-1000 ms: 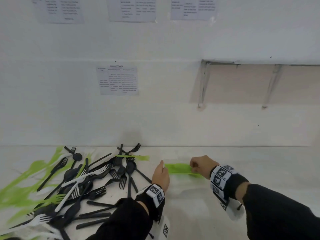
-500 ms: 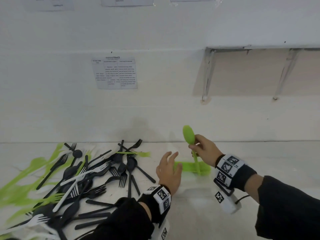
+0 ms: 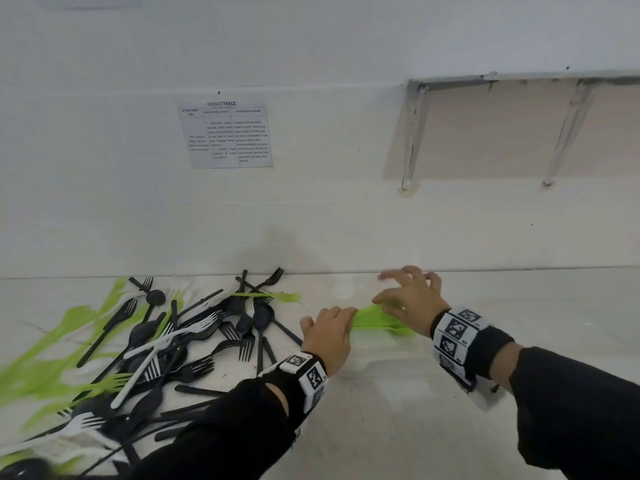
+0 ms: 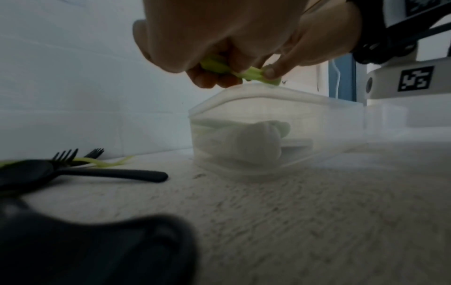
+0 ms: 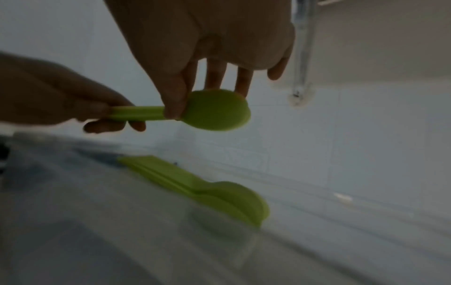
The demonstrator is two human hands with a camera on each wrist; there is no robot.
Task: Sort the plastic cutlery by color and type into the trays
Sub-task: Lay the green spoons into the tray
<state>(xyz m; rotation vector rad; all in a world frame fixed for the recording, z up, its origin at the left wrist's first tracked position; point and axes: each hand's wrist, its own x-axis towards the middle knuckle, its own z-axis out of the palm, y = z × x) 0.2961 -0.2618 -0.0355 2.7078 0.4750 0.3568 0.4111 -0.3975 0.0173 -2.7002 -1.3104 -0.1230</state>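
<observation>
Holding a green spoon [image 5: 195, 111] above the clear tray [image 4: 280, 100], the left hand [image 3: 329, 332] pinches its handle and the right hand [image 3: 412, 299] its bowl; it seems light, stiff, slippery, so the handle is the best grip.

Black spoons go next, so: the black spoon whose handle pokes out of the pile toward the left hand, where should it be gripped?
Grip the black spoon by the free end of its handle, from above, on the right side of the pile. That end juts onto bare table; the bowl lies among forks. The nearest hand, the left hand, is pinching the green spoon.
</observation>
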